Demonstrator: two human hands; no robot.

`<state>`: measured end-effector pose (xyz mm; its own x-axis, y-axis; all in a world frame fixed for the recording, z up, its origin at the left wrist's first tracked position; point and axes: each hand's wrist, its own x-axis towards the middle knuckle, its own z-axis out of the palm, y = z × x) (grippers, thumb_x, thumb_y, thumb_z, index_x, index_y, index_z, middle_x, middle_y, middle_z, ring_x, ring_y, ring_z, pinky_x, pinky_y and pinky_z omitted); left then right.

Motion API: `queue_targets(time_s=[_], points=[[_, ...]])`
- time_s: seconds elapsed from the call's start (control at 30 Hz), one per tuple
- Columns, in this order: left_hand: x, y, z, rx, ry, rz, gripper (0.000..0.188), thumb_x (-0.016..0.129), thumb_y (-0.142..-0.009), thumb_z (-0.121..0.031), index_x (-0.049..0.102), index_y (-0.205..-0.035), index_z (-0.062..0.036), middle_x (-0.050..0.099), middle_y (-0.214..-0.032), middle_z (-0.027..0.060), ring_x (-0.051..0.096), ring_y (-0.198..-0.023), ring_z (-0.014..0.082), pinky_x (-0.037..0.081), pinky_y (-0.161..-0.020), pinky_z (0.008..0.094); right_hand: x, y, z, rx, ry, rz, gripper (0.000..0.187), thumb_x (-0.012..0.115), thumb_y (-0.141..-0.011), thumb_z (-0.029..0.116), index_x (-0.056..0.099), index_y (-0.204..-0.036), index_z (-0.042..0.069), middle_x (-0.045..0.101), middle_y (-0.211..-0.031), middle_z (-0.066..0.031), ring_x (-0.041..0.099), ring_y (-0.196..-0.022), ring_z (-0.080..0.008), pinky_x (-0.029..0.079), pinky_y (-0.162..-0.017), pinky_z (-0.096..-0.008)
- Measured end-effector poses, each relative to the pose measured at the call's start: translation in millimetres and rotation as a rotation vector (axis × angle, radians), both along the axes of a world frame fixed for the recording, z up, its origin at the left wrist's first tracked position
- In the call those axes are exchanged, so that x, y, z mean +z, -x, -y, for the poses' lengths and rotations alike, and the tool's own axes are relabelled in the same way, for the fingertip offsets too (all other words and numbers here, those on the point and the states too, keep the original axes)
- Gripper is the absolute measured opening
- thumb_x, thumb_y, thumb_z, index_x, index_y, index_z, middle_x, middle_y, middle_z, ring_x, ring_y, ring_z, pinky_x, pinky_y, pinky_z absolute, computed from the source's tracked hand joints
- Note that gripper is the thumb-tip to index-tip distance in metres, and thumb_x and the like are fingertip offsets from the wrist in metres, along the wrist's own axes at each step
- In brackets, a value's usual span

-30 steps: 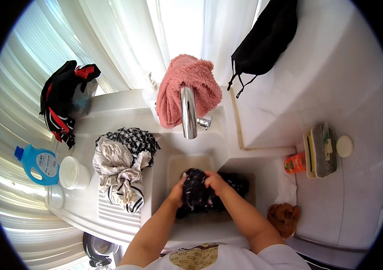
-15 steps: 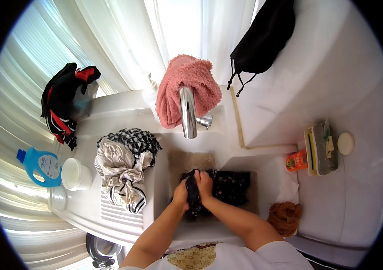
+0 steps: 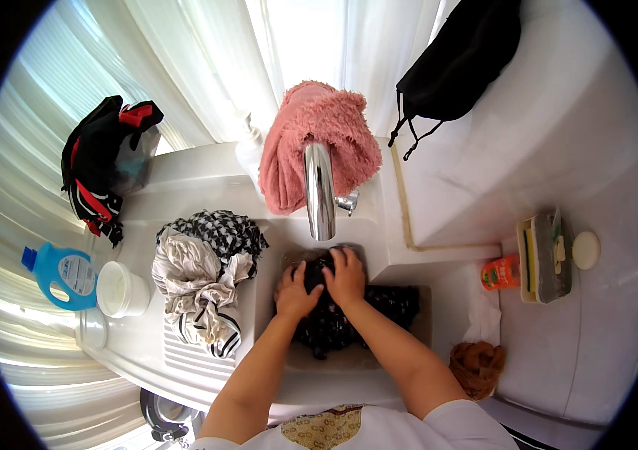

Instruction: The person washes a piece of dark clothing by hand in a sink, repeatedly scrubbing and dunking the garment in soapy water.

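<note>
A dark, small-patterned garment [image 3: 326, 330] lies soaked in murky water in the white sink [image 3: 311, 384]. My left hand [image 3: 298, 292] presses on its left side with fingers spread. Beside it, my right hand [image 3: 346, 279] lies flat on the far part of the cloth, its fingers stretched out. Neither hand grips the fabric. Part of the garment spreads to the right of my right wrist. Above the basin hangs the chrome faucet [image 3: 320, 195], with a pink towel [image 3: 334, 120] draped behind it.
Left of the basin, a crumpled light garment [image 3: 188, 270] and a black-and-white cloth [image 3: 218, 232] lie on the washboard side. A white tub [image 3: 122, 291] and blue detergent bottle [image 3: 68, 277] stand farther left. On the right are a brown cloth [image 3: 476, 367] and a sponge holder [image 3: 548, 259].
Both hands have moved forward toward the faucet and opened; they were closed around bunched dark cloth before. The garment's bunched part has shifted to the far side of the basin.
</note>
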<state>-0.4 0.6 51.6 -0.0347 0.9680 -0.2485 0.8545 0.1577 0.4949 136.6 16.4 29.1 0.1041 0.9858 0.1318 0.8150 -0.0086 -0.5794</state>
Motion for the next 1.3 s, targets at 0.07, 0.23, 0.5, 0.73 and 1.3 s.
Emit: queue_targets(time_s=[0.07, 0.23, 0.5, 0.73, 1.3], points=[[-26, 0, 5, -0.190, 0.062, -0.161, 0.072, 0.060, -0.080, -0.030, 0.027, -0.143, -0.0213, 0.026, -0.146, 0.0141, 0.022, -0.132, 0.0391, 0.018, -0.105, 0.0595, -9, 2, 17, 0.272, 0.014, 0.334, 0.057, 0.063, -0.080, 0.032, 0.044, -0.132, 0.017, 0.035, -0.141, -0.0118, 0.036, -0.124, -0.0381, 0.040, -0.095, -0.0485], [-67, -7, 4, -0.308, -0.011, -0.316, 0.058, 0.057, -0.082, -0.023, 0.038, -0.137, -0.0190, 0.036, -0.137, 0.0148, 0.032, -0.127, 0.0404, 0.027, -0.101, 0.0576, -54, -4, 22, 0.356, 0.150, 0.460, 0.060, 0.057, -0.084, 0.036, 0.038, -0.136, 0.015, 0.030, -0.146, -0.0088, 0.035, -0.126, -0.0378, 0.037, -0.099, -0.0452], [-81, 10, 2, 0.190, -0.183, 0.106, 0.044, 0.056, -0.085, -0.029, 0.051, -0.123, -0.0088, 0.055, -0.115, 0.0185, 0.051, -0.110, 0.0352, 0.043, -0.092, 0.0371, -17, -12, 20, 0.244, 0.095, 0.162, 0.042, 0.059, -0.081, 0.033, 0.059, -0.110, 0.001, 0.054, -0.120, -0.0188, 0.053, -0.109, -0.0351, 0.044, -0.089, -0.0416], [-52, 5, 23, 0.884, 0.523, 1.528, 0.061, 0.037, -0.089, -0.063, 0.054, -0.121, -0.0150, 0.060, -0.114, 0.0095, 0.058, -0.102, 0.0251, 0.046, -0.088, 0.0418, 15, 28, 59, 0.043, 0.230, -0.297, 0.025, 0.070, -0.071, 0.025, 0.062, -0.074, 0.002, 0.059, -0.085, -0.0208, 0.058, -0.075, -0.0369, 0.047, -0.067, -0.0417], [29, -17, 51, 0.820, 0.551, 1.512, 0.028, 0.047, -0.091, -0.031, 0.060, -0.096, -0.0062, 0.064, -0.083, 0.0080, 0.062, -0.073, 0.0223, 0.053, -0.069, 0.0361, 23, 20, 50, 0.095, -0.148, -0.328, 0.030, 0.059, -0.083, 0.024, 0.053, -0.061, 0.004, 0.056, -0.065, -0.0184, 0.054, -0.059, -0.0392, 0.043, -0.053, -0.0470]])
